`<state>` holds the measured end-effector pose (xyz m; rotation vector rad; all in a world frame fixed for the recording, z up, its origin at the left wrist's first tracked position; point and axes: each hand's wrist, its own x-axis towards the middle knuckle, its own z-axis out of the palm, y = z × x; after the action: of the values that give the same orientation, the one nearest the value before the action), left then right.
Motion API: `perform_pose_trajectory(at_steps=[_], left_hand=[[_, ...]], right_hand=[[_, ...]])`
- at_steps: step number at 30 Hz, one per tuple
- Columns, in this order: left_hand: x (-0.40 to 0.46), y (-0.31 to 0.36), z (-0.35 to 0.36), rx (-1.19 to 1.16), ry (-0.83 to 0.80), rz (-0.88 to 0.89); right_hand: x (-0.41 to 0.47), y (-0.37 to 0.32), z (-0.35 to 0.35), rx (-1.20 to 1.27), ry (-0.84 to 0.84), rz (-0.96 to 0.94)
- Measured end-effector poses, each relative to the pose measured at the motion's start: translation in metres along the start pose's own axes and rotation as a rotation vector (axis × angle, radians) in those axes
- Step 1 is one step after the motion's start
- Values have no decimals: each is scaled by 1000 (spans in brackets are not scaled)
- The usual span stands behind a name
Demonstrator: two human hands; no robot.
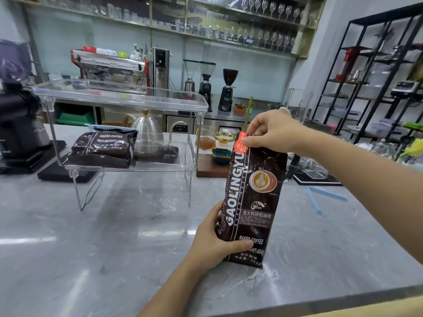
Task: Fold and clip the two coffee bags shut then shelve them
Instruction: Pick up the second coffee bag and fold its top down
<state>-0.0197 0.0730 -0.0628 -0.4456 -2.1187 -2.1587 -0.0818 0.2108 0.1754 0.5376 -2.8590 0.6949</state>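
Note:
A tall dark brown coffee bag (254,197) stands upright on the grey counter at the right of centre. My left hand (212,241) grips its lower left side. My right hand (272,131) pinches the bag's top edge by the orange label. A second coffee bag (103,146) lies folded on the lower level of the clear plastic shelf (119,94), with a light blue clip (109,127) across its top. Another light blue clip (325,197) lies open on the counter to the right of the upright bag.
A black grinder (18,124) stands at the far left. A steel kettle (147,131) sits behind the shelf. A wooden tray (211,167) with a glass server and teal dish is behind the bag. A black drip mat (315,177) with glasses lies right.

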Motion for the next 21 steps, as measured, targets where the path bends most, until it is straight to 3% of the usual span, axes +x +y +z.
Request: perform_pose_trajectory(at_steps=[10,18,21], left_hand=[[-1,1,0,31,-73,24],[0,-2,1,101,-101,33],[2,-9,1,110,-77,-7]], right_hand=[[1,1,4,18,39,14],[3,-20,-2,-204,-59,-60],[6,-19,2,-214,65,-130]])
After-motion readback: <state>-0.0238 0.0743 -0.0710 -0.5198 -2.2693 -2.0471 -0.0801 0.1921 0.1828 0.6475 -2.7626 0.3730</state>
